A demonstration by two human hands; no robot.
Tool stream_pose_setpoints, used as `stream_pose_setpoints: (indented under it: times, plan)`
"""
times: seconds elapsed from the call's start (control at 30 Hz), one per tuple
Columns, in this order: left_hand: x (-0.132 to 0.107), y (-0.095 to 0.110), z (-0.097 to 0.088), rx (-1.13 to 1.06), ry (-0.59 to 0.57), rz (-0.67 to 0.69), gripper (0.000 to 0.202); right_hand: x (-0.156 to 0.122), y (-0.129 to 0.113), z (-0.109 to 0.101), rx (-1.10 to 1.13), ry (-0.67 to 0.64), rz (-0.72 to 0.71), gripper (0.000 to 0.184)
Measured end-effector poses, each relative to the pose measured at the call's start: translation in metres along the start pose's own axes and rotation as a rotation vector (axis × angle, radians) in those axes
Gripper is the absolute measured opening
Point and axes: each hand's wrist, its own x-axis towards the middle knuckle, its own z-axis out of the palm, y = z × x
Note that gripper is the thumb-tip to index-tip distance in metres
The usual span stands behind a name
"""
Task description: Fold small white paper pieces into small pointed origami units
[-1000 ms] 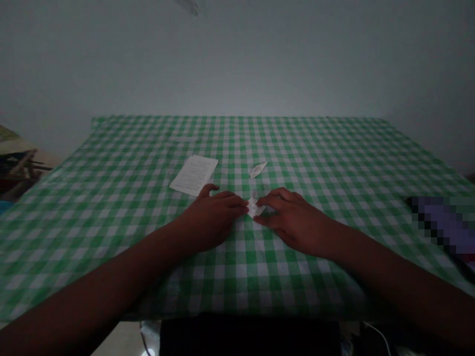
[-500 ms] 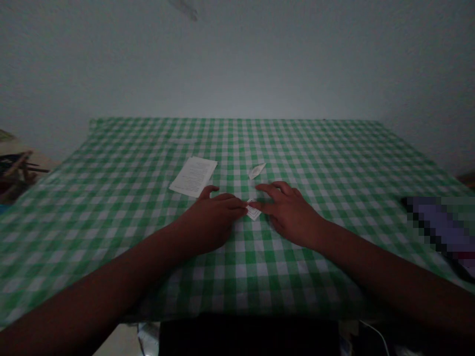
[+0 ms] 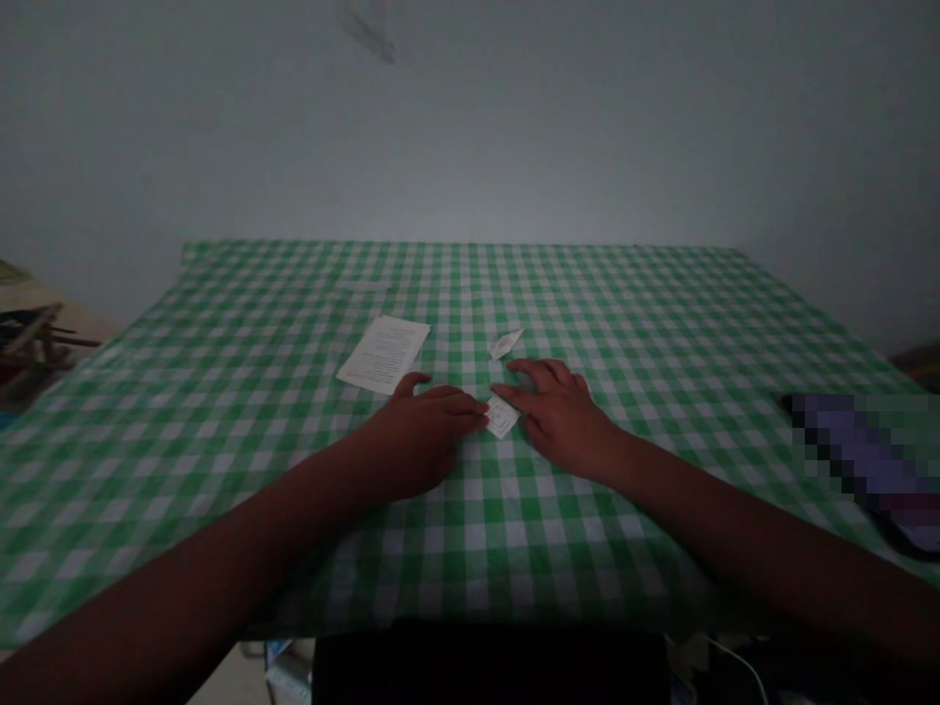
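Observation:
A small folded piece of printed paper (image 3: 503, 418) lies on the checked cloth between my hands, one corner towards me. My left hand (image 3: 418, 436) reaches in from the left, its fingertips closed together on the paper's left corner and an outer finger sticking out. From the other side, the stretched index finger of my right hand (image 3: 559, 416) touches the paper's upper edge, with the other fingers spread; its thumb is partly hidden. Just beyond lies another small folded paper (image 3: 506, 344). Printed sheets (image 3: 386, 354) rest beyond my left hand.
A green and white checked tablecloth (image 3: 624, 313) covers the table, which stands against a grey wall (image 3: 470, 127). At the right edge lies a dark-rimmed, pixelated object (image 3: 859, 455). A white cable (image 3: 741, 664) hangs below the front edge.
My right index finger has slid slightly up and away from my left fingertips, so more of the folded paper shows. The view has tilted a little; the other papers stay in place.

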Motion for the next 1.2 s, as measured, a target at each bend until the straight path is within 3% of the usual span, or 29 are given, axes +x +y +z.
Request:
stream_pose_setpoints:
  times: [0.13,0.73,0.93,1.2]
  plan:
    - [0.0,0.0,0.002,0.019,0.014,0.008,0.053,-0.001,-0.001,-0.003,0.027,0.028,-0.044,0.054]
    - [0.001,0.006,-0.001,0.028,-0.012,-0.034,0.055,-0.023,-0.018,-0.029,-0.097,-0.104,-0.276,0.037]
    - [0.002,0.006,0.0,0.049,0.0,-0.004,0.053,-0.017,-0.006,-0.023,0.033,-0.028,-0.215,0.038]
    - [0.001,0.006,0.002,0.014,0.025,-0.034,0.06,-0.008,-0.005,-0.013,-0.069,-0.061,-0.115,0.055]
